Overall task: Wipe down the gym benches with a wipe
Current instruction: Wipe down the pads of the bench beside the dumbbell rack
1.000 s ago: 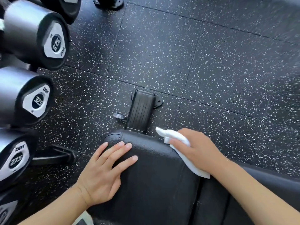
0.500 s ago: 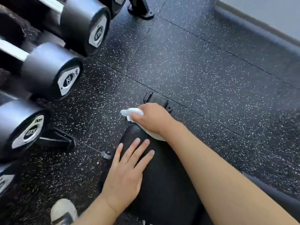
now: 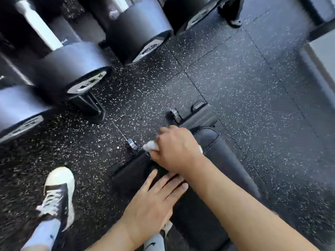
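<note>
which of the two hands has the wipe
The right hand, farther up the bench, grips the white wipe, which pokes out by its fingers. The left hand lies flat on the pad with straight fingers, holding nothing.

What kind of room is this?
Most likely a gym. Big dumbbells sit on a rack, the floor is speckled black rubber, and the right hand rubs a wipe on a padded bench.

Dumbbells (image 3: 76, 69) left of bench (image 3: 213, 178), shoe (image 3: 59, 194) beside bench on floor (image 3: 235, 78)
</note>
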A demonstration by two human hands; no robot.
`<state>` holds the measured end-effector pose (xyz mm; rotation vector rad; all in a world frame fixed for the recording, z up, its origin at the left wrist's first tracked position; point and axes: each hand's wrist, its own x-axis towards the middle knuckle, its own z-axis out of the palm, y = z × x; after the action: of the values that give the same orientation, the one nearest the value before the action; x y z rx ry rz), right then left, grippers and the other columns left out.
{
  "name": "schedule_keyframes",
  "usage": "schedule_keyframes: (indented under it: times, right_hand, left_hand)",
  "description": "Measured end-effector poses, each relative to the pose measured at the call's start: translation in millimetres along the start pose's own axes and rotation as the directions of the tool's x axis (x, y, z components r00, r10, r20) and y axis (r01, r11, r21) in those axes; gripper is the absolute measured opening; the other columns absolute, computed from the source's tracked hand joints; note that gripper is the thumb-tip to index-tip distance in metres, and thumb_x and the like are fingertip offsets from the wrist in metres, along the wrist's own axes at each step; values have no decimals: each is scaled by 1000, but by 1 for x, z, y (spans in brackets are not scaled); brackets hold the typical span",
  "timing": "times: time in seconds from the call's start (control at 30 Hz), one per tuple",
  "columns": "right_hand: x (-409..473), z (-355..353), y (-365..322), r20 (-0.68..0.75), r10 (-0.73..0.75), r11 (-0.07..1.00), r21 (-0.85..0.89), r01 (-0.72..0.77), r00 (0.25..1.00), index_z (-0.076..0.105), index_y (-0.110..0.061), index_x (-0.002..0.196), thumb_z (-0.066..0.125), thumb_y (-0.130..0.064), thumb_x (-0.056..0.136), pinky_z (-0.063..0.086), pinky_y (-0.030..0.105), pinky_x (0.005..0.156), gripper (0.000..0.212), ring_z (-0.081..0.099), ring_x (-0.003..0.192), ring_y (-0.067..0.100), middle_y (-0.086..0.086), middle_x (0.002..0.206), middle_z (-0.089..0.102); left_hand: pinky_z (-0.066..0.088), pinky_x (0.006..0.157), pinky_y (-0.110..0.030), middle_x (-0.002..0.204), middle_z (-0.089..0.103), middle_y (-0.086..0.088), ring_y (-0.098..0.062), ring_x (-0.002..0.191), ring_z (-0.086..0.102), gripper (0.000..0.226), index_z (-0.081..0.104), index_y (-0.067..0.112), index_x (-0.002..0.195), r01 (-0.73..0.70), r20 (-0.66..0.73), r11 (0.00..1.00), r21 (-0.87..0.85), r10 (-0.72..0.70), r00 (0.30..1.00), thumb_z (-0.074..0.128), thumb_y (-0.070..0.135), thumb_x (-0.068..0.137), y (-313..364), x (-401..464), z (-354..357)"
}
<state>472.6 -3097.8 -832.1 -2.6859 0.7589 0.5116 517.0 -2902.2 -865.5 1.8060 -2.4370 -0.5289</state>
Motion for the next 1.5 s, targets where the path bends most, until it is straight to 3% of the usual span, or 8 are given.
schedule_keyframes:
  times: [0.2, 0.4, 0.63, 0.83, 1.0, 1.17, 1.33, 1.5]
  right_hand:
    - [14, -5, 12, 183, -51, 997, -39, 59, 982, 73, -28, 98, 37, -67, 95, 56, 37, 78, 54, 70, 96, 25, 0, 97, 71]
    - [22, -32, 91, 219, 385, 920, -15, -392, 896, 73, -19, 93, 52, -66, 91, 54, 36, 78, 51, 69, 94, 34, 10, 98, 74]
    - [10, 9, -12, 95, -131, 991, 1, 132, 987, 74, -31, 97, 40, -63, 95, 54, 35, 68, 47, 66, 87, 22, -7, 88, 59]
    - [-13, -4, 59, -192, 24, 994, 109, -3, 981, 69, -19, 85, 54, -60, 98, 44, 36, 60, 46, 61, 79, 27, -6, 80, 49]
    - [-62, 17, 83, -440, 355, 901, 396, -177, 825, 75, -18, 102, 57, -51, 98, 45, 37, 66, 38, 58, 82, 24, 0, 89, 58]
    - [-139, 62, 124, -170, 806, 533, 627, -568, 568, 71, -18, 97, 56, -53, 101, 49, 44, 74, 38, 61, 87, 29, -1, 90, 56]
    - [-214, 91, 98, -252, 853, 501, 642, -580, 458, 74, -22, 97, 56, -46, 101, 49, 42, 70, 31, 56, 82, 27, -1, 84, 53]
    - [-238, 112, 81, -245, 927, 367, 744, -558, 284, 67, -19, 89, 58, -42, 100, 43, 40, 64, 26, 50, 76, 24, -3, 82, 49]
  left_hand:
    - [6, 129, -52, 173, 24, 1, -23, 160, 20, 69, 40, 25, 158, 7, 5, 999, -36, -6, 1000, 48, 32, 90, -2, -2, 4]
    - [14, 127, -53, 174, 22, 0, -23, 161, 20, 66, 43, 24, 158, 31, -51, 998, -54, -33, 998, 50, 27, 92, 4, -4, 3]
    - [20, 125, -51, 165, 41, 4, -21, 152, 35, 67, 48, 26, 156, 13, 45, 999, -41, -11, 999, 51, 35, 90, -2, -2, -11]
    - [27, 127, -50, 167, 39, -5, -27, 157, 31, 67, 55, 23, 150, -40, 124, 999, -5, 40, 991, 69, 29, 84, -1, 15, -33]
    - [36, 123, -47, 158, 51, -1, -28, 151, 43, 57, 58, 27, 148, -164, 58, 986, 34, 162, 985, 67, 32, 92, -3, 80, -49]
    - [33, 124, -51, 159, 49, -8, -30, 152, 41, 51, 56, 18, 149, -345, 58, 938, 27, 343, 938, 51, 29, 99, -8, 141, -48]
    - [36, 119, -51, 143, 62, -1, -25, 136, 56, 47, 60, 17, 142, -411, 198, 911, 47, 394, 897, 39, 33, 103, 19, 204, -45]
    - [48, 79, -44, 102, 70, 0, -28, 90, 66, 38, 68, 16, 117, -455, 348, 890, 24, 419, 838, 38, 33, 100, 63, 234, -37]
